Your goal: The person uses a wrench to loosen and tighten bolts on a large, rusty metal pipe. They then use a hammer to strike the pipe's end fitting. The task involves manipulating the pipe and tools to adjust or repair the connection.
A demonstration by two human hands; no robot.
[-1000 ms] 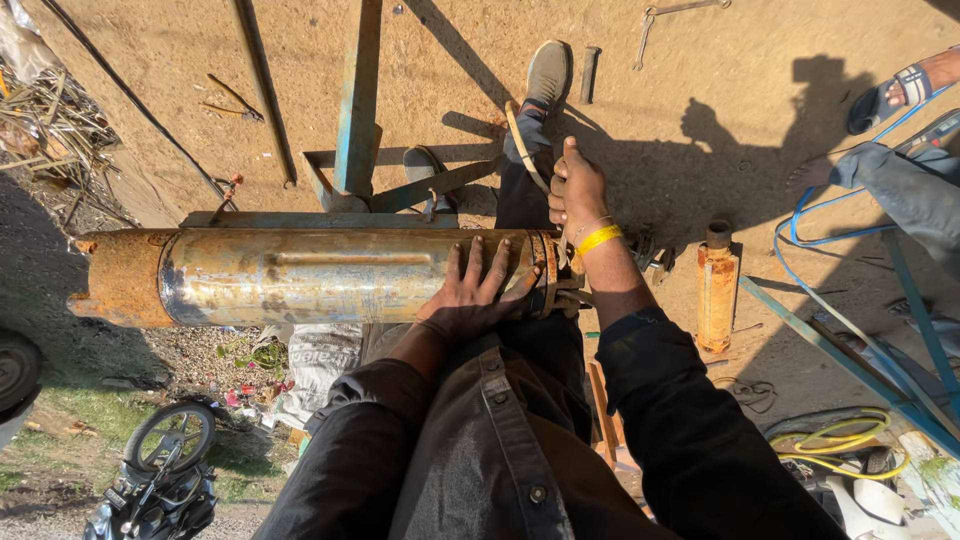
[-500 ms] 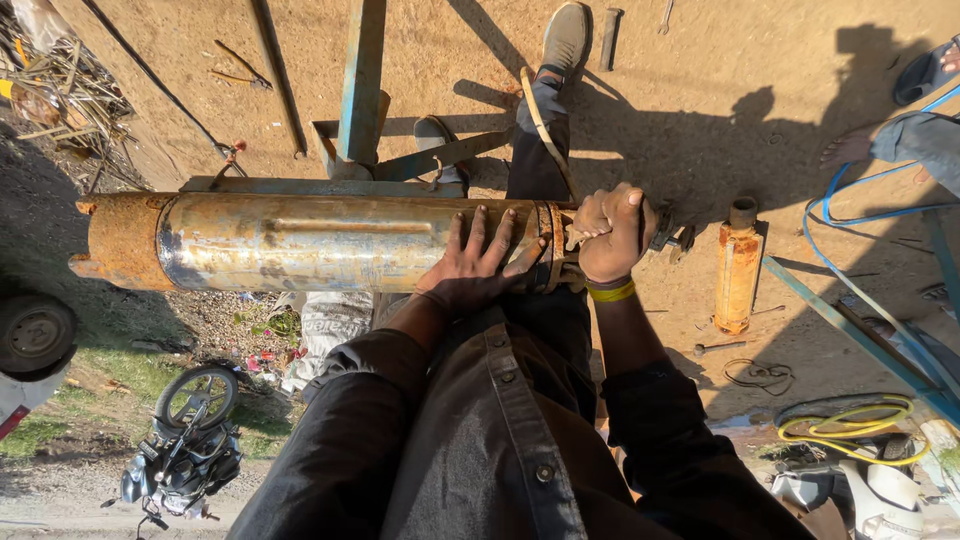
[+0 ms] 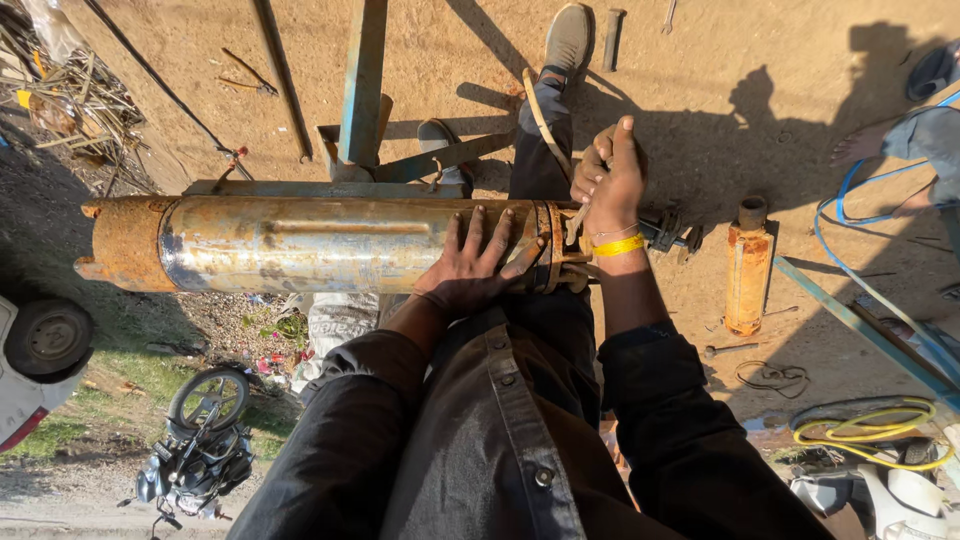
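Note:
A long rusty metal cylinder (image 3: 300,245) lies across a blue steel stand (image 3: 362,80) in front of me. My left hand (image 3: 475,260) presses flat on its right end, fingers spread, just left of the rusty flange rings (image 3: 550,245). My right hand (image 3: 610,170), with a yellow wristband, is closed around the lower end of a thin curved bar (image 3: 540,115) just above the flange. The bar arcs up along my leg toward my shoe (image 3: 568,35).
A small orange rusty cylinder (image 3: 748,265) stands on the dirt at right, near blue hose (image 3: 850,250) and coiled yellow hose (image 3: 870,430). Another person's foot (image 3: 865,145) is at far right. A motorbike (image 3: 195,450) and a vehicle wheel (image 3: 45,335) are lower left.
My right hand went from open above the flange to closed on the curved bar and has lifted slightly. My left hand stayed flat on the cylinder.

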